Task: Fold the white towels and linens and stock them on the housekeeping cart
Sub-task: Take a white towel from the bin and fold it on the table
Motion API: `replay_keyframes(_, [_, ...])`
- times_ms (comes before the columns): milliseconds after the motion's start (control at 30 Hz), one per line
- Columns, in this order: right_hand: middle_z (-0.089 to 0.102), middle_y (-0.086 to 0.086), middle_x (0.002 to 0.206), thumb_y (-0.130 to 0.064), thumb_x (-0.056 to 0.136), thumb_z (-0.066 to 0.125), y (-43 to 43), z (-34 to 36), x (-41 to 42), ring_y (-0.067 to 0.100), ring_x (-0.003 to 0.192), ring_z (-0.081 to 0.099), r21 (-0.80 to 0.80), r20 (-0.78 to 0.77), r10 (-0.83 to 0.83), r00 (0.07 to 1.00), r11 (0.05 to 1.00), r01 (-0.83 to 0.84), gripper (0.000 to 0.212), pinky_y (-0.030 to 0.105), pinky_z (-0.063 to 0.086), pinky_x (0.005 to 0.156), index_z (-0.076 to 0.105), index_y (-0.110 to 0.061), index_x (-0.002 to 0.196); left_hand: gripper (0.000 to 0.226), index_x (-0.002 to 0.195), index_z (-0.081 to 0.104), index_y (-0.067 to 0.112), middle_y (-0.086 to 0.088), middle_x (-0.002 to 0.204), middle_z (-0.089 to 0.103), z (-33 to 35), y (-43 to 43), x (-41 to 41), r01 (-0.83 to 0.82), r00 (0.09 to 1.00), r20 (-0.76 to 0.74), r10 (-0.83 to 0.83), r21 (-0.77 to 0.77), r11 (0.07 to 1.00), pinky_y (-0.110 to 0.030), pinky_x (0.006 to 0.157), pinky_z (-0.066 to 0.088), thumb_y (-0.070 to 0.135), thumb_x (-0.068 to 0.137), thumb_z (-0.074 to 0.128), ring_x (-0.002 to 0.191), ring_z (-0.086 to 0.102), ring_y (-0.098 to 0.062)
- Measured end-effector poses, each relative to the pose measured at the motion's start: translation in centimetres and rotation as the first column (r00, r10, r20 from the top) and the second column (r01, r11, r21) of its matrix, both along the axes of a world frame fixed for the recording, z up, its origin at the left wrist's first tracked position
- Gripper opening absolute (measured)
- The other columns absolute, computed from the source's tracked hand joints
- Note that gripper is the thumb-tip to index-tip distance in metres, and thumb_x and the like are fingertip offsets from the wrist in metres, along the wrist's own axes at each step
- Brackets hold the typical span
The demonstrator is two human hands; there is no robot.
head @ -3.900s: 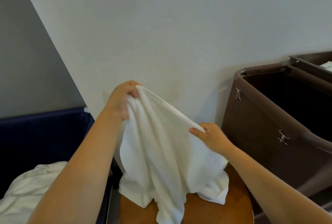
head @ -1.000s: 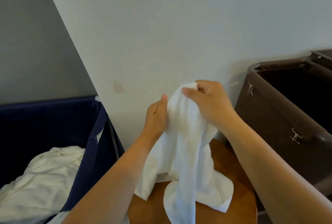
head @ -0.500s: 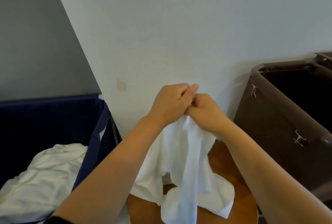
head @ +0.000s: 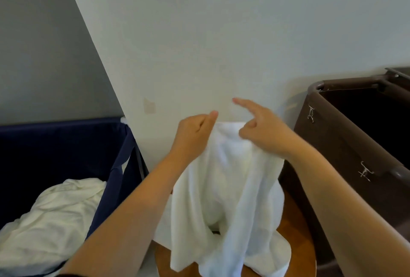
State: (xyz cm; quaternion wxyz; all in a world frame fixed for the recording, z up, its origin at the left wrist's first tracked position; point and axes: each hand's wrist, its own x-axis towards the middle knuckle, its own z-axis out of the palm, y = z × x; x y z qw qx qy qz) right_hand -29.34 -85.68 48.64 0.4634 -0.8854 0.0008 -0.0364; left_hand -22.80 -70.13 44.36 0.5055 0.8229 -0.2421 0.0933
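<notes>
Towel: plain white is shown throughout.
Linen: creamy white, unpatterned.
Bin: dark navy blue fabric.
Cart: dark brown, shaded near black inside.
Clips: silver.
Table: warm orange-brown wood grain.
Wall: pale off-white, marked by a beige patch.

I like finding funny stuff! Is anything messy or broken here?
A small tan patch marks the white wall, like a scuff or peeled spot. White linens lie crumpled in the blue bin. The towel is bunched, not yet folded. Nothing looks spilled or broken.
</notes>
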Motion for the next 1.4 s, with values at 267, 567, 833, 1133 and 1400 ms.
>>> replay_keyframes(267, [0.042, 0.003, 0.056, -0.019, 0.086, 0.062, 1.9, -0.3, 0.1, 0.011, 0.05, 0.038, 0.14, 0.131, -0.176, 0.976, 0.978, 0.157, 0.026, 0.026, 0.033, 0.049, 0.054, -0.001, 0.07, 0.059, 0.061, 0.046, 0.004, 0.009, 0.056, 0.045, 1.1, -1.9, -0.7, 0.123, 0.992, 0.046, -0.118, -0.102, 0.987, -0.02, 0.053, 0.031, 0.059, 0.084, 0.042, 0.054, 0.038, -0.004])
replay_keyframes(567, [0.043, 0.002, 0.065, -0.021, 0.086, 0.062, -1.9, -2.5, 1.3, 0.017, 0.063, 0.042, 0.162, 0.139, -0.426, 0.894, 0.9, 0.404, 0.013, 0.024, 0.032, 0.053, 0.052, -0.015, 0.08, 0.039, 0.068, 0.031, 0.021, 0.008, 0.059, 0.035, -2.7, 0.3, -0.1, 0.071, 0.995, -0.068, -0.066, 0.066, 0.995, -0.027, 0.053, 0.028, 0.041, 0.096, 0.048, 0.051, 0.03, -0.008])
replay_keyframes(833, [0.06, 0.001, 0.077, -0.015, 0.095, 0.05, 0.8, -2.3, 0.5, 0.01, 0.064, 0.051, -0.118, 0.078, -0.026, 0.997, 0.992, 0.035, 0.015, 0.024, 0.041, 0.06, 0.061, -0.005, 0.092, 0.03, 0.074, 0.049, 0.022, 0.007, 0.066, 0.05, 1.5, -1.3, -0.3, 0.283, 0.953, 0.024, -0.303, 0.289, 0.914, -0.026, 0.06, 0.037, 0.045, 0.092, 0.047, 0.06, 0.043, -0.007])
replay_keyframes(1133, [0.048, 0.008, 0.069, -0.008, 0.091, 0.041, -1.6, -2.1, 1.6, 0.017, 0.061, 0.04, 0.168, 0.12, -0.505, 0.855, 0.859, 0.483, 0.022, 0.026, 0.03, 0.052, 0.059, 0.005, 0.088, 0.031, 0.073, 0.034, 0.022, 0.004, 0.064, 0.041, -4.0, 2.0, 1.1, 0.151, 0.981, -0.168, -0.097, 0.345, 0.926, -0.029, 0.056, 0.03, 0.043, 0.097, 0.039, 0.058, 0.038, -0.015])
replay_keyframes(1400, [0.054, -0.004, 0.069, -0.015, 0.092, 0.048, 1.9, -5.2, 0.9, 0.011, 0.06, 0.048, -0.114, -0.01, -0.091, 0.996, 0.99, 0.089, 0.01, 0.016, 0.035, 0.05, 0.057, -0.013, 0.087, 0.023, 0.085, 0.041, 0.018, -0.001, 0.071, 0.055, -0.7, -1.2, -0.8, 0.243, 0.963, 0.004, -0.271, 0.43, 0.869, -0.034, 0.061, 0.038, 0.036, 0.1, 0.038, 0.064, 0.05, -0.017])
